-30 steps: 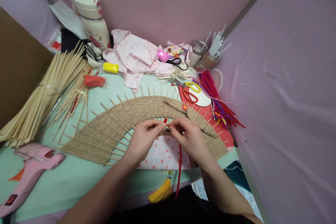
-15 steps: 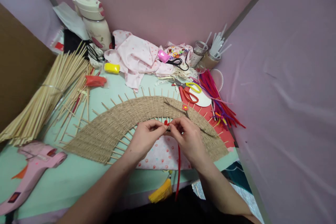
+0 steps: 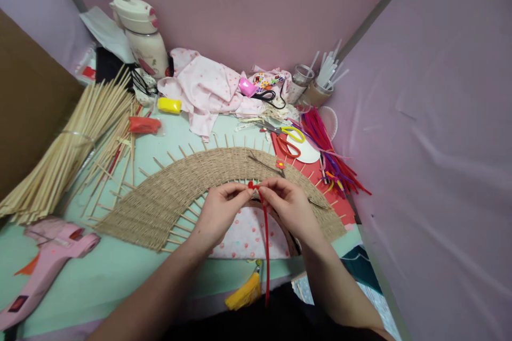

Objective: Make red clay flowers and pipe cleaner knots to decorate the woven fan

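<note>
A half-round woven fan of tan cord on wooden sticks lies on the mint table. Over its inner edge my left hand and my right hand meet, both pinched on the curled top end of a red pipe cleaner. The pipe cleaner hangs straight down between my wrists toward my lap. A yellow tassel dangles at the table's front edge beside it. A small red flower piece rests on the weave just beyond my right fingers.
A bundle of bamboo sticks lies at left, a pink glue gun at front left. Scissors, a heap of pipe cleaners, cups of white sticks, pink cloth and a white jug crowd the back. Pink walls close in.
The red pipe cleaner's hanging length has swung left, from under my right hand to between both hands. My fingers have shifted slightly on its curled end.
</note>
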`<state>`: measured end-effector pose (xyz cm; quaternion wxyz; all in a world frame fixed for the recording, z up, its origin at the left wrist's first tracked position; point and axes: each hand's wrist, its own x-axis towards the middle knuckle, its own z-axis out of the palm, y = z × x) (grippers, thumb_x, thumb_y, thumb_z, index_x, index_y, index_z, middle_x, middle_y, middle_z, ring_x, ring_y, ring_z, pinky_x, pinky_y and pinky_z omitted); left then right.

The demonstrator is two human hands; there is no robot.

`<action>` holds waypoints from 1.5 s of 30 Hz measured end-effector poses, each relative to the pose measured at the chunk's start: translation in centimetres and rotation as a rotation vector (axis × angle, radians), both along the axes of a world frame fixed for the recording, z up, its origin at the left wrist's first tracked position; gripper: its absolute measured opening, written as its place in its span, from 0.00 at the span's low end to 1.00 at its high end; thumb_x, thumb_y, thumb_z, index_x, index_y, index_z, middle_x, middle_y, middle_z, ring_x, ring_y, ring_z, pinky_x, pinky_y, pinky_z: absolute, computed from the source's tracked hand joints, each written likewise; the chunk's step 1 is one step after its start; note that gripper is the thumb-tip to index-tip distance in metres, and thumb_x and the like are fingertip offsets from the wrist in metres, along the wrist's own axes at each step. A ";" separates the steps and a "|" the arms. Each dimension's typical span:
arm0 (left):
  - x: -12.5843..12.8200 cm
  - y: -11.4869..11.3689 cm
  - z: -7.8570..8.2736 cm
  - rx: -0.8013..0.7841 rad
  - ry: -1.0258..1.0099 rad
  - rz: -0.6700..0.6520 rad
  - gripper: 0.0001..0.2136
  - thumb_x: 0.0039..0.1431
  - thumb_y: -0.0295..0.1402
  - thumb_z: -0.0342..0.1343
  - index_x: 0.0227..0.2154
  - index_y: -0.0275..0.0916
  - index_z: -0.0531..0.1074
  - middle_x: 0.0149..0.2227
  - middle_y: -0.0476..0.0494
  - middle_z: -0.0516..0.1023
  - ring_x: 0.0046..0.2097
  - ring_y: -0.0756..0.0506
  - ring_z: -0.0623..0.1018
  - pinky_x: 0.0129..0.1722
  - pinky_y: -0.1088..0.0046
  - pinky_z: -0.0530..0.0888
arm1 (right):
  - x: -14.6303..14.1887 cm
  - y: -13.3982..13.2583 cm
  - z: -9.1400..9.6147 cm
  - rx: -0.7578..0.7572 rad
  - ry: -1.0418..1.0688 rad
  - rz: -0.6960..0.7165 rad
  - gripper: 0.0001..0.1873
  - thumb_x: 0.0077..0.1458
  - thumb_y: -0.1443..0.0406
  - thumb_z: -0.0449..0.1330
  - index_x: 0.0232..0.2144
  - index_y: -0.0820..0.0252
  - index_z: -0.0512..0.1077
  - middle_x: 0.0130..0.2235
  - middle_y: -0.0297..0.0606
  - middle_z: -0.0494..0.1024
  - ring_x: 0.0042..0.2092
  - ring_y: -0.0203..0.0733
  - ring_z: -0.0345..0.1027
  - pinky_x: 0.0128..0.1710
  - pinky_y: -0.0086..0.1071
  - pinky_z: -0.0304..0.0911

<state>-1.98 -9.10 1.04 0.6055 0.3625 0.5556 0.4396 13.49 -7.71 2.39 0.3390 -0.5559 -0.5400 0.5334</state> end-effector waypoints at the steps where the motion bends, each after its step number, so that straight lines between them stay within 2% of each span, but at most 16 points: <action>1: 0.0 0.0 0.0 0.012 0.019 -0.008 0.07 0.49 0.36 0.61 0.27 0.38 0.80 0.31 0.45 0.82 0.34 0.46 0.77 0.36 0.73 0.71 | 0.1 0.1 0.1 -0.003 -0.006 0.004 0.08 0.53 0.60 0.61 0.30 0.59 0.73 0.23 0.30 0.71 0.23 0.32 0.59 0.24 0.27 0.56; 8: -0.1 -0.2 0.2 0.071 0.082 -0.057 0.07 0.51 0.36 0.60 0.27 0.38 0.80 0.30 0.45 0.81 0.35 0.45 0.77 0.38 0.72 0.70 | -0.2 0.2 0.1 0.027 -0.074 0.011 0.07 0.52 0.61 0.60 0.27 0.59 0.72 0.21 0.28 0.67 0.23 0.32 0.56 0.22 0.26 0.53; 19: -0.4 0.2 0.2 0.181 0.200 -0.084 0.08 0.53 0.35 0.58 0.25 0.38 0.79 0.29 0.45 0.80 0.33 0.45 0.76 0.34 0.72 0.69 | -1.4 0.0 -1.1 -0.057 0.178 -0.144 0.11 0.48 0.59 0.64 0.26 0.59 0.70 0.25 0.30 0.69 0.25 0.32 0.58 0.26 0.27 0.55; 25: -0.2 0.1 -0.1 0.380 0.392 -0.047 0.09 0.57 0.32 0.55 0.26 0.40 0.78 0.30 0.45 0.79 0.35 0.46 0.75 0.37 0.72 0.69 | -2.4 0.3 -1.4 -0.153 0.377 -0.222 0.12 0.45 0.58 0.66 0.26 0.60 0.70 0.22 0.27 0.65 0.23 0.30 0.53 0.25 0.26 0.53; 28: -0.1 0.1 -0.1 0.453 0.454 -0.009 0.09 0.57 0.31 0.54 0.26 0.40 0.78 0.30 0.45 0.79 0.35 0.46 0.75 0.38 0.71 0.68 | -2.9 0.4 -1.4 -0.205 0.470 -0.263 0.13 0.43 0.58 0.67 0.25 0.60 0.69 0.22 0.28 0.66 0.23 0.30 0.54 0.25 0.26 0.53; 30: -0.2 0.2 -0.1 0.392 0.385 0.025 0.07 0.55 0.32 0.56 0.26 0.40 0.78 0.30 0.45 0.79 0.35 0.46 0.76 0.38 0.71 0.69 | -2.8 0.5 -1.4 -0.221 0.473 -0.246 0.14 0.42 0.58 0.68 0.26 0.60 0.70 0.23 0.28 0.67 0.24 0.30 0.55 0.25 0.26 0.54; 33: -0.4 0.6 -0.2 0.171 0.149 0.068 0.07 0.51 0.35 0.59 0.27 0.38 0.79 0.30 0.44 0.81 0.35 0.45 0.77 0.38 0.71 0.71 | -2.2 0.6 -1.1 -0.198 0.409 -0.158 0.15 0.45 0.55 0.67 0.30 0.60 0.73 0.22 0.28 0.68 0.23 0.30 0.56 0.24 0.26 0.53; 35: -0.5 0.7 -0.1 0.090 0.047 0.082 0.08 0.49 0.36 0.61 0.27 0.37 0.79 0.30 0.43 0.82 0.35 0.45 0.78 0.38 0.70 0.72 | -1.7 0.6 -0.8 -0.152 0.337 -0.115 0.15 0.47 0.55 0.66 0.32 0.60 0.75 0.21 0.28 0.68 0.23 0.30 0.57 0.24 0.25 0.52; 40: -0.5 0.2 0.6 0.115 0.097 0.056 0.08 0.49 0.36 0.61 0.26 0.37 0.79 0.30 0.43 0.82 0.35 0.44 0.78 0.37 0.71 0.72 | -1.6 0.6 -0.4 -0.095 0.216 -0.102 0.13 0.46 0.57 0.67 0.27 0.61 0.74 0.19 0.27 0.67 0.21 0.29 0.53 0.21 0.25 0.49; 45: -0.5 -0.1 0.6 0.182 0.180 -0.011 0.08 0.50 0.36 0.59 0.26 0.37 0.80 0.30 0.44 0.81 0.34 0.45 0.77 0.36 0.71 0.71 | -2.0 0.4 -0.8 -0.095 0.266 -0.137 0.13 0.45 0.57 0.67 0.24 0.59 0.70 0.18 0.26 0.65 0.20 0.29 0.52 0.20 0.26 0.50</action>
